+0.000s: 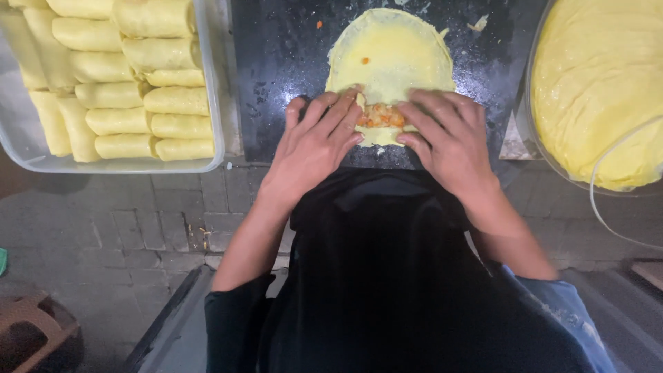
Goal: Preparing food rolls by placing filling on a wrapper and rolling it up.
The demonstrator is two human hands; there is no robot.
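A thin round yellow wrapper lies flat on a dark board. An orange, chopped filling sits at the wrapper's near edge. My left hand presses the wrapper's near left side with its fingers over the folded edge. My right hand does the same on the right side. Both hands hold the folded edge around the filling, which shows between the fingertips.
A clear plastic tub on the left holds several finished yellow rolls in rows. A bowl on the right holds a stack of yellow wrappers. Grey paving bricks lie below.
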